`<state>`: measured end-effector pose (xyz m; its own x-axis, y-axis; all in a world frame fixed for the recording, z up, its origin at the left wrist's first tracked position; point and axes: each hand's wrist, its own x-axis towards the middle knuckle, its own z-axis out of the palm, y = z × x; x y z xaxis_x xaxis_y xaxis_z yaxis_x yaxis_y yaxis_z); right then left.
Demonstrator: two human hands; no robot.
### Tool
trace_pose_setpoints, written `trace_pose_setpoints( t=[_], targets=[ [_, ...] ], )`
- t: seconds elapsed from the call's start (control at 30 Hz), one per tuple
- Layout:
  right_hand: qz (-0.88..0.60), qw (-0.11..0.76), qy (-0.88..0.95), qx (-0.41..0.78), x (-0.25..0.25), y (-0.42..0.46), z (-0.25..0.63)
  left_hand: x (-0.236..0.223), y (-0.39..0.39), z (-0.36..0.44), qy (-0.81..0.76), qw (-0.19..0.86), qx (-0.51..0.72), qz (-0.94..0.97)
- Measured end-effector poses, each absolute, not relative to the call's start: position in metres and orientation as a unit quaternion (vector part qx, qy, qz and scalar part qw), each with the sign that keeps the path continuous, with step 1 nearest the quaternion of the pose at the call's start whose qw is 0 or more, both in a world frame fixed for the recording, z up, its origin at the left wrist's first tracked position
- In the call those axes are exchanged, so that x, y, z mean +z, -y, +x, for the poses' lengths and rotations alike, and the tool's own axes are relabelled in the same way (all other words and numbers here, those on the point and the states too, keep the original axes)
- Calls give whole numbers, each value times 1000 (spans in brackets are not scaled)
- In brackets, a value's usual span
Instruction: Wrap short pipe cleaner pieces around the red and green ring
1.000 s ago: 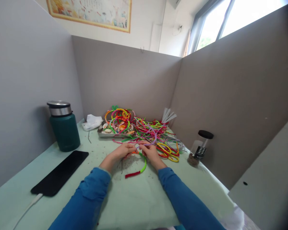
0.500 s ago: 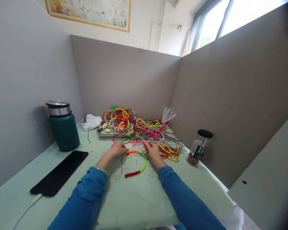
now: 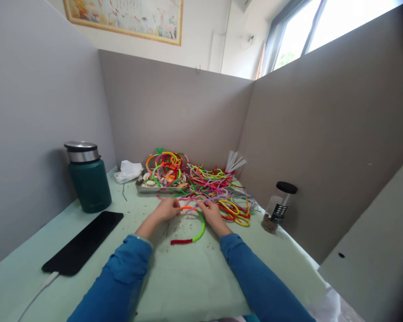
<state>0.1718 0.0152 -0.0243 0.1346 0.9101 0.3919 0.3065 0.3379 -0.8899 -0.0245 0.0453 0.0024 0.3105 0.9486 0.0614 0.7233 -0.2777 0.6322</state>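
Note:
A curved hoop wrapped in orange, green and dark red pipe cleaner (image 3: 202,229) lies over the table, its red end pointing left. My left hand (image 3: 167,210) is closed in a pinch on the orange end of this hoop. Between finger and thumb, my right hand (image 3: 213,215) pinches a purple pipe cleaner (image 3: 191,209), whose tip lies close to the orange part; whether they touch I cannot tell. Behind my right hand spreads a heap of loose pipe cleaners (image 3: 210,179) in many colours.
A metal tray (image 3: 159,189) with shells and finished-looking hoops stands at the back, beside a tissue pack (image 3: 129,171). To the left are a green bottle (image 3: 89,183) and a black phone (image 3: 83,243) on a cable. A black-lidded jar (image 3: 279,205) stands right. Grey partitions (image 3: 177,107) enclose the table.
My right hand has moved slightly left, bringing the purple pipe cleaner to the hoop's orange end. The hoop has turned a little, and its red end has shifted left and up.

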Motion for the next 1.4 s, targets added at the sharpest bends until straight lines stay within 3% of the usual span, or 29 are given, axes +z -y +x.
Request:
trace_pose_setpoints(
  t=[0.2, 0.37, 0.47, 0.83, 0.97, 1.2, 1.4],
  targets=[
    [-497, 500, 655, 272, -22, -10, 170, 6, -44, -20, -515, 241, 286, 771],
    [-492, 538, 620, 291, -16, -5, 169, 12, -35, -18, -531, 125, 244, 801],
    [-484, 574, 579, 320, -13, -5, 170, 9, -36, -19, -557, 108, 220, 794],
    [-490, 565, 584, 316, -21, -8, 169, -2, -46, -11, -478, 402, 364, 691],
    [-481, 552, 606, 311, -21, -7, 166, 0, -41, -9, -486, 420, 365, 674],
    [-482, 597, 551, 327, -15, -8, 171, 6, -34, -9, -533, 330, 267, 732],
    [-504, 634, 517, 278, -8, -9, 185, 6, -35, -18, -496, 430, 199, 727]
  ],
)
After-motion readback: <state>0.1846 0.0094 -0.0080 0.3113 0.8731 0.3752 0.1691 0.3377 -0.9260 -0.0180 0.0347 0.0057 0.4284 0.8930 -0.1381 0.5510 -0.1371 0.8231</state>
